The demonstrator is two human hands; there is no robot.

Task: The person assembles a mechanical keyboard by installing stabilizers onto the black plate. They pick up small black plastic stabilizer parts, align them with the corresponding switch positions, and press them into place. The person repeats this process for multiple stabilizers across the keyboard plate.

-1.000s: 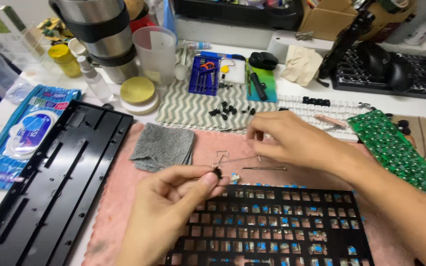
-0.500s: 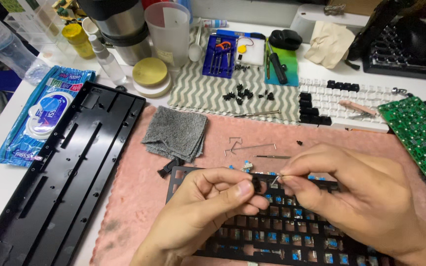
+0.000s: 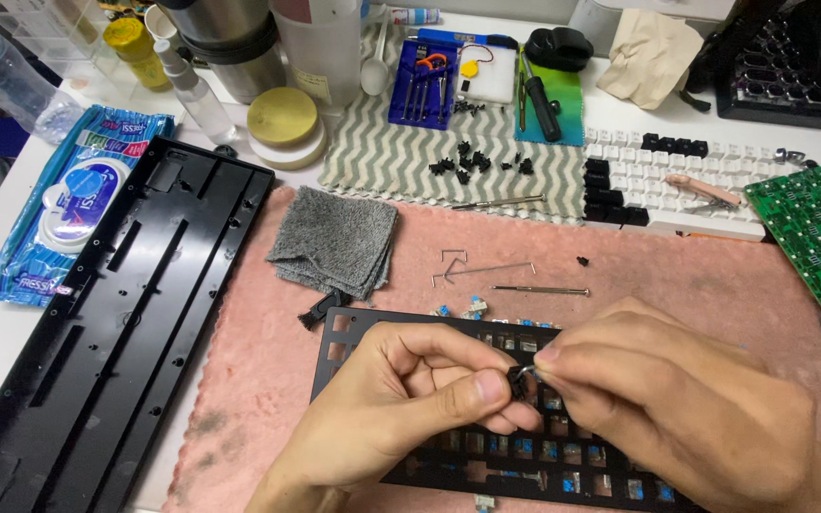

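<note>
Currently a small black switch part (image 3: 519, 382) is pinched between left hand (image 3: 410, 399) and right hand (image 3: 658, 399), just above the black switch plate (image 3: 372, 334). Fine fingertip alignment is likely needed next.

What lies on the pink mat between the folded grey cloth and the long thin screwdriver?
In the head view, bent metal wires lie on the pink mat between the grey cloth and the thin screwdriver, one small and staple-shaped, one long.
</note>
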